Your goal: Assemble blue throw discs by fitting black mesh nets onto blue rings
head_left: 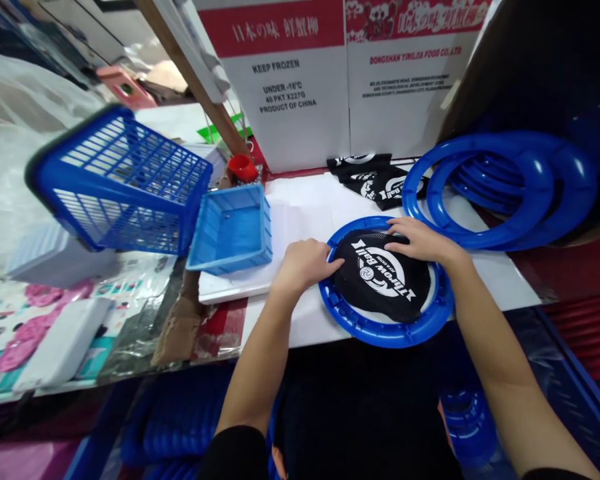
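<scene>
A blue plastic ring (350, 325) lies near the front edge of the work surface. Inside it sits a round black mesh fabric (347, 270) printed "Throw Ball" in white; its edge leaves a pale gap along the lower part of the ring. My left hand (305, 265) is closed on the ring's left rim, thumb resting over the mesh edge. At the upper right, my right hand (420, 240) reaches across the rim, its bent fingers and thumb closed on the mesh. Several more printed black mesh pieces (367, 179) lie beyond the ring.
Several blue rings (540, 177) are stacked at right. To the left stand a light blue bin (235, 230), a tilted blue basket (130, 180) and a red roll (243, 168). A white printed carton (305, 137) forms the back wall. White sheets (300, 207) cover the surface.
</scene>
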Motion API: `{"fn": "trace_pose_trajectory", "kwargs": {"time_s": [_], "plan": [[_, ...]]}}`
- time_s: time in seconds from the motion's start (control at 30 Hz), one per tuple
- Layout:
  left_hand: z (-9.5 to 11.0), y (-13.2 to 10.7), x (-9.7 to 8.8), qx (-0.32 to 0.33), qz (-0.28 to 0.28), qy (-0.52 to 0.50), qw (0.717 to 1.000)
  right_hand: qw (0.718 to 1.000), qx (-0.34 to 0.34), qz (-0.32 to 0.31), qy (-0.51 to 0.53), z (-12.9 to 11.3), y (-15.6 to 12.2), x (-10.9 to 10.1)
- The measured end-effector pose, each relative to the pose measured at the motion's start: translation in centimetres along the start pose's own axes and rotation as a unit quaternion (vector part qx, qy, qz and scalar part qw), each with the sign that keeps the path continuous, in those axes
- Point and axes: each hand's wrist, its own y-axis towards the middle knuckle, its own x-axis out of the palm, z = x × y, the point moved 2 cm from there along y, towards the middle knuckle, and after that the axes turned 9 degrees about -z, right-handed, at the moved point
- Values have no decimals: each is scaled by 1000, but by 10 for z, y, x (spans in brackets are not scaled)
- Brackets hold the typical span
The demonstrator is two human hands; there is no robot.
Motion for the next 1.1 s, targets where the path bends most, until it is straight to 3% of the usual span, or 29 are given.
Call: {"fn": "trace_pose_trajectory", "kwargs": {"time_s": [0.1, 0.23, 0.33, 0.47, 0.57, 0.7, 0.93, 1.1], "plan": [[-7, -3, -7, 32, -3, -17, 999, 1000, 7, -28, -13, -3, 0, 2], [1, 0, -8, 147, 63, -26, 987, 998, -3, -64, -29, -16, -1, 4], [11, 7, 7, 240, 87, -29, 966, 994, -51, -97, -4, -31, 1, 11], [18, 16, 30, 295, 41, -55, 953, 985, -102, -128, 55, -47, 1, 17], [17, 18, 32, 293, 5, -76, 953, 980, -104, -135, 105, -48, -1, 12], [12, 19, 25, 271, -4, -142, 952, 986, -94, -78, 117, -41, -4, 1], [0, 24, 19, 230, 73, -261, 935, 987, -95, -30, 129, -31, 0, 0], [-2, 27, 18, 188, 71, -305, 931, 990, -87, 23, 107, -26, -1, -5]]}}
